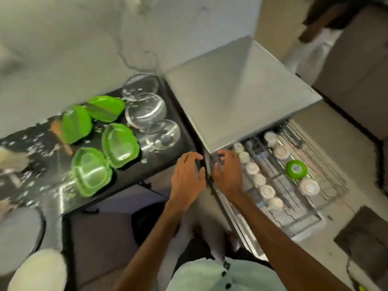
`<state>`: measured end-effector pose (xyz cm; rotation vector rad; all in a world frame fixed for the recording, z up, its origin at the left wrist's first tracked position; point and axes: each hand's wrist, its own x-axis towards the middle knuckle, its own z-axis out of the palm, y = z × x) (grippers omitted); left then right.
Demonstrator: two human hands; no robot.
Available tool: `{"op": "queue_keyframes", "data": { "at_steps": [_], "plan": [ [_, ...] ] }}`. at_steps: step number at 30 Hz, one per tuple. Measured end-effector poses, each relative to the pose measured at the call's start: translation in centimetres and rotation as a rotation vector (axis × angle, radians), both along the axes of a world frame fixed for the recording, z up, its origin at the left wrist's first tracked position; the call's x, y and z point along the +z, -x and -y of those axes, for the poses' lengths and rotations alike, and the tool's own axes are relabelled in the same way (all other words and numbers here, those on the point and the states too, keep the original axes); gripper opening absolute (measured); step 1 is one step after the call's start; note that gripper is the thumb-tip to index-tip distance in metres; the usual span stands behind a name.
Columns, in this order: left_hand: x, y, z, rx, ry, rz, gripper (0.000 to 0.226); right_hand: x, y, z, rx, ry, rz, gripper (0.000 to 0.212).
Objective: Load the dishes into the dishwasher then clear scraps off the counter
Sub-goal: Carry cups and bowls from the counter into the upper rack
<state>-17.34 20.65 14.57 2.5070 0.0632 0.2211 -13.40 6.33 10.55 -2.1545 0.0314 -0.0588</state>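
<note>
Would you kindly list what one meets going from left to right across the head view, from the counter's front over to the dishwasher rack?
Nearest green dish → nearest glass bowl → left hand → right hand → row of white cups → round green container.

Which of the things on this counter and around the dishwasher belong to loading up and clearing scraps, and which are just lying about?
Part of the job:
green plastic dishes
glass bowls
white scraps on the counter
dishwasher rack, holding white cups and a green cup

Just lying about:
dark floor mat
thin line down the wall, cable or crack
</note>
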Motion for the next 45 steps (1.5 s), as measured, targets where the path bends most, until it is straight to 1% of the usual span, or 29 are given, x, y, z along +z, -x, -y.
{"op": "queue_keyframes", "data": {
  "at_steps": [4, 6, 9, 12, 16, 20, 24, 31, 36, 40, 43, 45],
  "plan": [
    [2.5, 3.4, -9.0, 0.227, 0.079, 0.020, 0.033, 3.5, 0.7, -10.3, 0.288, 0.022, 0.062, 0.041],
    [3.5, 5.2, -13.7, 0.318, 0.070, 0.042, 0.030, 4.8, 1.3, -15.4, 0.392, 0.012, 0.115, 0.040],
    [4.7, 8.6, -21.0, 0.435, 0.040, 0.079, 0.027, 6.0, 2.4, -23.3, 0.513, 0.020, 0.143, 0.038],
    [4.9, 12.2, -28.0, 0.562, 0.011, 0.056, 0.026, 6.4, 4.1, -30.8, 0.615, 0.035, 0.148, 0.038],
    [5.1, 16.4, -35.7, 0.692, 0.000, 0.064, 0.025, 6.6, 6.6, -39.0, 0.754, 0.033, 0.207, 0.041],
    [5.6, 19.2, -40.2, 0.779, -0.014, 0.033, 0.026, 6.3, 8.3, -44.9, 0.853, 0.042, 0.208, 0.037],
    [4.6, 21.0, -43.6, 0.848, 0.019, -0.030, 0.026, 5.7, 9.1, -49.0, 0.953, 0.068, 0.180, 0.036],
    [3.3, 21.1, -47.2, 0.969, 0.061, -0.066, 0.029, 5.0, 6.1, -54.8, 1.087, 0.149, 0.128, 0.041],
    [3.1, 18.5, -50.8, 1.117, 0.067, -0.099, 0.049, 5.1, 1.8, -60.0, 1.177, 0.223, 0.138, 0.046],
    [1.9, 16.1, -54.6, 1.266, 0.074, -0.136, 0.078, 4.6, -2.0, -65.4, 1.241, 0.262, 0.155, 0.056],
    [0.3, 15.3, -57.7, 1.372, 0.114, -0.207, 0.100, 4.1, -4.3, -70.0, 1.286, 0.310, 0.182, 0.069],
    [-1.0, 15.1, -59.3, 1.429, 0.129, -0.280, 0.108, 3.5, -5.8, -73.1, 1.322, 0.376, 0.179, 0.082]
  ]
}}
